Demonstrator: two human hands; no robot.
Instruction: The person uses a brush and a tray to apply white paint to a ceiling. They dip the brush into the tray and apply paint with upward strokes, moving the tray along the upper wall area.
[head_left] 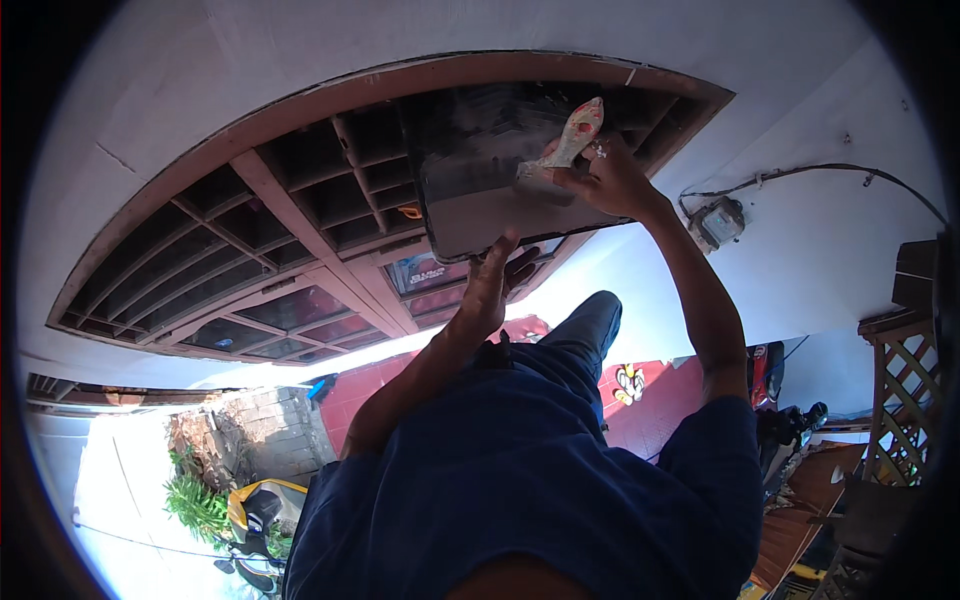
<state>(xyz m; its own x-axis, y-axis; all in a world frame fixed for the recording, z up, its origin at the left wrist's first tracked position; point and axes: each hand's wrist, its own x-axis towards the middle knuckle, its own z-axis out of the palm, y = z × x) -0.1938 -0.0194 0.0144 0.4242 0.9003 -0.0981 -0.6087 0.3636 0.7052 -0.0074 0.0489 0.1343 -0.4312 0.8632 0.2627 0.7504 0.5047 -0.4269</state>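
Note:
A dark rectangular tray (pixel 465 200) with a greyish wet coating in it is held up in front of the barred window frame. My left hand (pixel 495 272) grips its lower edge, with the thumb against the rim. My right hand (pixel 610 175) is closed on a paintbrush (pixel 580 128) with a pale, red-spotted handle, angled over the tray. The brush's bristle end is low against the inside of the tray, partly behind my fingers.
The pink-brown window frame (pixel 240 167) has grilles and glass panes. A cable leads to a meter box (pixel 718 222) on the white wall at right. Sandals (pixel 628 383) lie on red floor tiles. A wooden lattice (pixel 895 385) stands at far right, plants (pixel 195 500) at lower left.

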